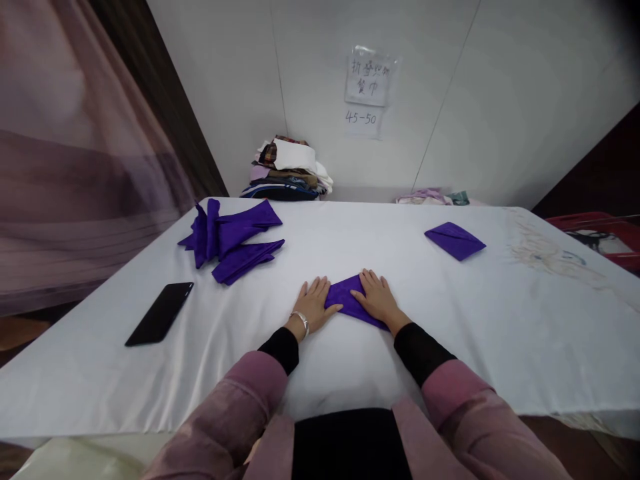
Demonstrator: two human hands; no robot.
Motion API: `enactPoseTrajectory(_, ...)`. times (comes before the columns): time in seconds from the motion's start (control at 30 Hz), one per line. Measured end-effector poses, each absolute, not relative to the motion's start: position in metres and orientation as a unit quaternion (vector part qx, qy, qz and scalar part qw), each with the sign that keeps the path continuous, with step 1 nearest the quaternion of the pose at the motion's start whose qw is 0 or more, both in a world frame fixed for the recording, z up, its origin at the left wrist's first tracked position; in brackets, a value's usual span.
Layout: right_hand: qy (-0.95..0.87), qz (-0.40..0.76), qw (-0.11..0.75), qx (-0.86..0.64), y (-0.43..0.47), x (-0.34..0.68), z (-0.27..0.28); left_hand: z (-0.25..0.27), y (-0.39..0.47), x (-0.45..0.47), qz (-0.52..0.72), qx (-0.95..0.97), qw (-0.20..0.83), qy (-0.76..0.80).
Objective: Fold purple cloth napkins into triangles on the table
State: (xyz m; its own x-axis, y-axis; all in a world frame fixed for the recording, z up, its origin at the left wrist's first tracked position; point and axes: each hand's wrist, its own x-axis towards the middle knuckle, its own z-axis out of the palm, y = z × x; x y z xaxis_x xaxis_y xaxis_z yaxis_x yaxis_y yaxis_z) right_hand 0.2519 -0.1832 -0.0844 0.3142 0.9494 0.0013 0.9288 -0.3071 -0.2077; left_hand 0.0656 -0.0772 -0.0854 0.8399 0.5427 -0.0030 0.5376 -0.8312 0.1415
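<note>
A folded purple napkin [350, 300] lies on the white tablecloth in front of me, partly covered by both hands. My left hand [315, 305] rests flat at its left end, fingers stretched out, a silver bracelet on the wrist. Over the right part of the napkin, my right hand [377, 298] lies flat with its fingers spread. Another purple napkin [455, 241], folded into a flat pointed shape, sits farther back on the right. Several crumpled purple napkins [235, 233] are heaped at the back left.
On the table's left side lies a black tablet or phone [160, 313]. Behind the table's far edge is a stack of folded clothes [290, 170], with more cloth [425, 196] to the right. Paper signs [367, 83] hang on the wall. A red basket [605, 237] stands beyond the right edge.
</note>
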Motion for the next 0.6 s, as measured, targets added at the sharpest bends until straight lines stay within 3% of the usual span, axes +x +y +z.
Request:
enactPoseTrajectory(0.3,-0.584,0.06,0.089,-0.804,-0.182,0.253,-0.086,-0.083,-0.064,0.018,0.023,0.927,0.069,0.367)
enactPoseTrajectory(0.6,-0.583,0.055,0.086,-0.806,-0.182,0.254,-0.089,-0.084,-0.056,0.008,0.154,0.882,0.185,0.405)
